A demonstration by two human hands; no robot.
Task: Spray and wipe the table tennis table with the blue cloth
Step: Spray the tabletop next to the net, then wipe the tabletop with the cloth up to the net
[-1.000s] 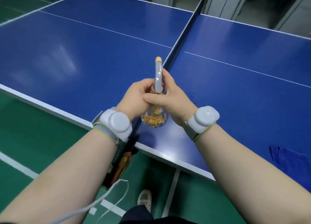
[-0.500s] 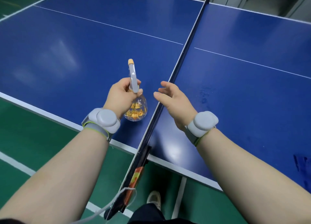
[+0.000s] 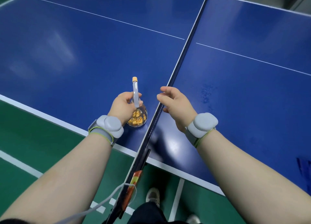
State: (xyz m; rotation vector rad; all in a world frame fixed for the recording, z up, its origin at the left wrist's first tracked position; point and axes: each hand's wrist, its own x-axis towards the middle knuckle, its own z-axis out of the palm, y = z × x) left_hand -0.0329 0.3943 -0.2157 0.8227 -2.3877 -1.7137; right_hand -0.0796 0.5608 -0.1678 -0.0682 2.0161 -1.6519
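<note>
My left hand grips the neck of a clear spray bottle with orange pieces inside and a grey sprayer tipped in orange. The bottle is over the left half of the blue table tennis table, near its front edge. My right hand hovers over the net line with fingers loosely spread, holding nothing. Spray droplets bead on the right half of the table. A sliver of the blue cloth lies on the table at the right edge of the view.
The dark net runs from the front edge to the far side between my hands, with its clamp sticking out over the green floor. My shoe shows below the table edge.
Both hands held the bottle a second ago. My right hand let go and moved right of the net; my left hand carried the bottle left and lower over the left half.
</note>
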